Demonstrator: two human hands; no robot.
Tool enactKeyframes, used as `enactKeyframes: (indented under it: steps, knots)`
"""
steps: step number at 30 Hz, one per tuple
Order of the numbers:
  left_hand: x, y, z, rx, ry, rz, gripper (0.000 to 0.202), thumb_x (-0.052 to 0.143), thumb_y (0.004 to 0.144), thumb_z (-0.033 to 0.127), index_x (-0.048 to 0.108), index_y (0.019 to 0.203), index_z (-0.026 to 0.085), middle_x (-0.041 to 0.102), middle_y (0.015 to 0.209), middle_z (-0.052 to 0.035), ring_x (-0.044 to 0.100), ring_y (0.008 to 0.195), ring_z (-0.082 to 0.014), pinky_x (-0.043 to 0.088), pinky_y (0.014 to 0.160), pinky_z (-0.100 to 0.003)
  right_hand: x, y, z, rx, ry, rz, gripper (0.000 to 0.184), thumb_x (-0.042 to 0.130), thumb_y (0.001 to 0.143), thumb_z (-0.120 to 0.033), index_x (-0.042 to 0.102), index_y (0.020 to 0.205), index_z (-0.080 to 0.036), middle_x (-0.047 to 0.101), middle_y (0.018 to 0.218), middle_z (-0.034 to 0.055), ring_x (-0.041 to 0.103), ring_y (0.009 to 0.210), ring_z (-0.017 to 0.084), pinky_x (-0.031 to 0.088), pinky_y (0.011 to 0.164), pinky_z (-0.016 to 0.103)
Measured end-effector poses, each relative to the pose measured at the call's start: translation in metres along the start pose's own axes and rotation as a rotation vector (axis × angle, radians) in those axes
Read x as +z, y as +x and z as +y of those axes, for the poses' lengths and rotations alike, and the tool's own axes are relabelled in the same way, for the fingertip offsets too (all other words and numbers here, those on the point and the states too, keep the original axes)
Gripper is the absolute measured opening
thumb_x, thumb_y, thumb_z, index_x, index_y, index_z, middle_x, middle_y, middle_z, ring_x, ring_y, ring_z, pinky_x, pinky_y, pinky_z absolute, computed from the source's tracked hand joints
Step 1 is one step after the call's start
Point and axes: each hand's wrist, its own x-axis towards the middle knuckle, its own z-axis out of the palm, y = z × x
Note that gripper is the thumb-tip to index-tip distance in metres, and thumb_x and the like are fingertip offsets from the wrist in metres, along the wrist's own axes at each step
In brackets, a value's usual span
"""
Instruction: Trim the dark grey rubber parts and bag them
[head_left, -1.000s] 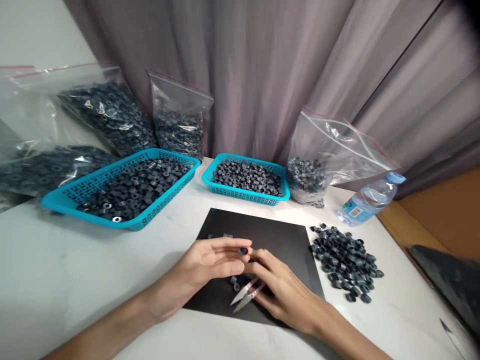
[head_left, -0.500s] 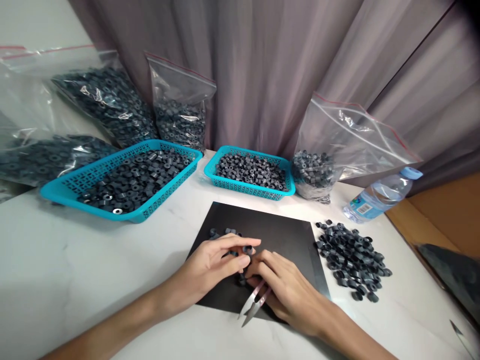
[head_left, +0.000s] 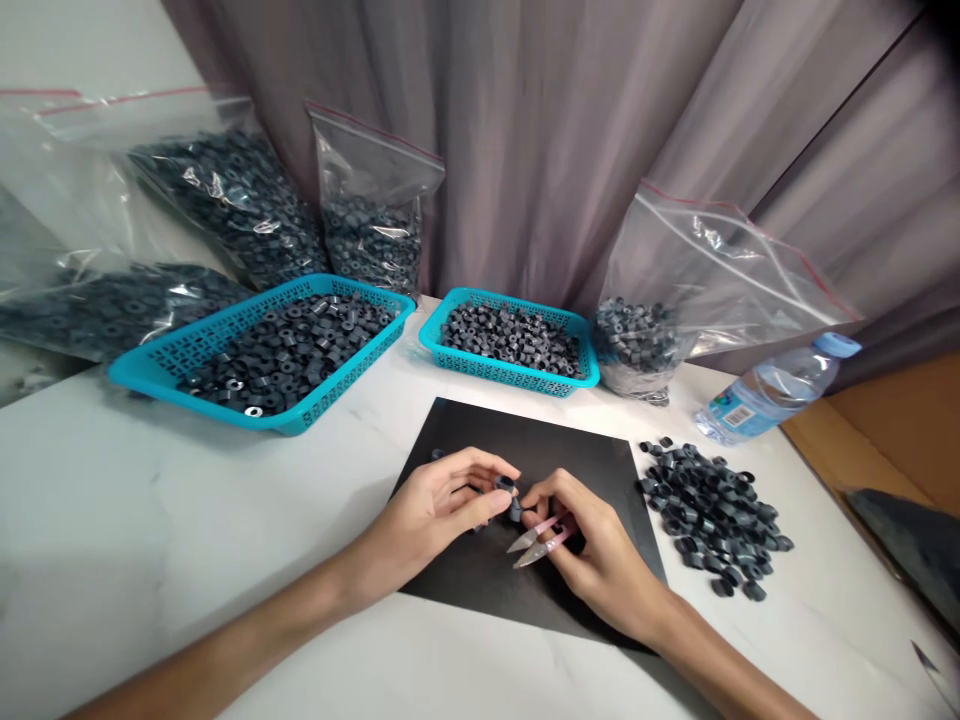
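My left hand (head_left: 439,510) pinches a small dark rubber ring (head_left: 505,485) between thumb and fingertips above the black mat (head_left: 559,450). My right hand (head_left: 592,545) holds small pink-handled snips (head_left: 536,537), their blades pointing left and down, just beside the ring. The fingertips of both hands nearly touch. A few more loose rings lie on the mat under my left fingers, mostly hidden.
A pile of dark rings (head_left: 712,515) lies right of the mat. A large teal basket (head_left: 255,350) and a small teal basket (head_left: 514,350) hold more rings. Clear bags of rings (head_left: 367,215) lean on the curtain. A water bottle (head_left: 772,400) lies at right.
My right hand has lifted off the mat and turned the snips so the blades point toward the ring. My left hand keeps its pinch on the ring.
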Motion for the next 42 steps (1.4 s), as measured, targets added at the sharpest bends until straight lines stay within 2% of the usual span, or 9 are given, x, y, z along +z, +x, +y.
enactKeyframes:
  steps: [5,12,16,21,25,29,32,37,42]
  knots:
    - [-0.002,0.002,-0.004,0.020,-0.051,0.016,0.020,0.073,0.089,0.035,0.068,0.103,0.021,0.068,0.098,-0.0012,0.064,0.097,-0.0164,0.051,0.086,-0.026,0.000,0.002,-0.002,0.003,0.032,-0.001,0.012,0.052,0.098,-0.011,0.058,0.102,-0.021,0.060,0.093,0.0027,0.059,0.080,0.016,0.045,0.071,0.026]
    - [-0.002,0.001,-0.003,0.015,-0.017,-0.001,0.021,0.074,0.087,0.034,0.072,0.105,0.021,0.071,0.100,-0.0010,0.066,0.101,-0.0176,0.052,0.090,-0.026,0.001,-0.001,-0.004,-0.023,0.061,0.104,0.006,0.056,0.102,-0.024,0.060,0.105,-0.021,0.056,0.089,0.0016,0.056,0.075,0.016,0.043,0.066,0.026]
    - [0.001,0.000,0.001,0.009,-0.015,0.001,0.022,0.071,0.089,0.034,0.074,0.108,0.021,0.074,0.106,-0.0027,0.068,0.107,-0.0204,0.053,0.096,-0.029,0.001,-0.003,-0.002,-0.006,0.087,0.143,0.012,0.053,0.104,-0.030,0.060,0.102,-0.021,0.057,0.088,0.0021,0.054,0.072,0.016,0.042,0.064,0.027]
    - [0.003,-0.001,0.004,-0.019,0.006,-0.001,0.025,0.071,0.089,0.035,0.076,0.110,0.022,0.078,0.108,-0.0035,0.071,0.106,-0.0219,0.055,0.093,-0.028,-0.003,-0.005,-0.002,0.119,0.043,0.190,0.030,0.043,0.108,-0.041,0.061,0.098,-0.020,0.051,0.073,-0.0017,0.044,0.061,0.014,0.036,0.058,0.027]
    - [0.002,-0.002,0.003,-0.032,0.056,0.000,0.029,0.071,0.090,0.037,0.077,0.113,0.022,0.080,0.100,-0.0042,0.073,0.090,-0.0192,0.058,0.082,-0.027,-0.006,-0.006,-0.005,0.073,-0.022,0.234,0.033,0.040,0.107,-0.048,0.059,0.116,-0.022,0.058,0.094,0.0032,0.055,0.081,0.019,0.044,0.074,0.029]
    - [0.002,-0.003,0.001,-0.054,0.028,-0.005,0.030,0.072,0.090,0.036,0.076,0.115,0.022,0.082,0.101,-0.0048,0.074,0.086,-0.0182,0.059,0.084,-0.028,-0.007,-0.003,-0.006,0.055,-0.012,0.195,0.033,0.032,0.111,-0.039,0.059,0.124,-0.024,0.060,0.105,0.0057,0.059,0.096,0.020,0.046,0.085,0.031]
    - [0.003,-0.004,0.001,-0.057,0.007,0.005,0.030,0.073,0.088,0.035,0.077,0.114,0.021,0.082,0.100,-0.0055,0.075,0.086,-0.0193,0.060,0.084,-0.030,-0.008,-0.002,-0.005,0.035,0.048,0.156,0.027,0.043,0.109,-0.036,0.063,0.122,-0.023,0.063,0.099,0.0047,0.061,0.087,0.019,0.048,0.078,0.029]
    - [0.003,-0.003,0.001,-0.047,-0.009,0.024,0.029,0.075,0.087,0.032,0.078,0.114,0.021,0.083,0.097,-0.0041,0.075,0.085,-0.0187,0.061,0.083,-0.029,-0.010,-0.005,-0.006,-0.006,0.065,0.224,0.027,0.055,0.105,-0.033,0.068,0.127,-0.025,0.062,0.087,0.0026,0.057,0.072,0.016,0.046,0.061,0.027]
    - [0.001,-0.002,-0.003,-0.032,0.004,0.050,0.029,0.075,0.087,0.029,0.078,0.115,0.024,0.083,0.100,-0.0021,0.076,0.088,-0.0182,0.061,0.083,-0.026,-0.008,-0.007,-0.003,-0.116,0.017,0.245,0.031,0.054,0.105,-0.024,0.067,0.134,-0.025,0.064,0.088,0.0034,0.059,0.075,0.018,0.048,0.068,0.031]
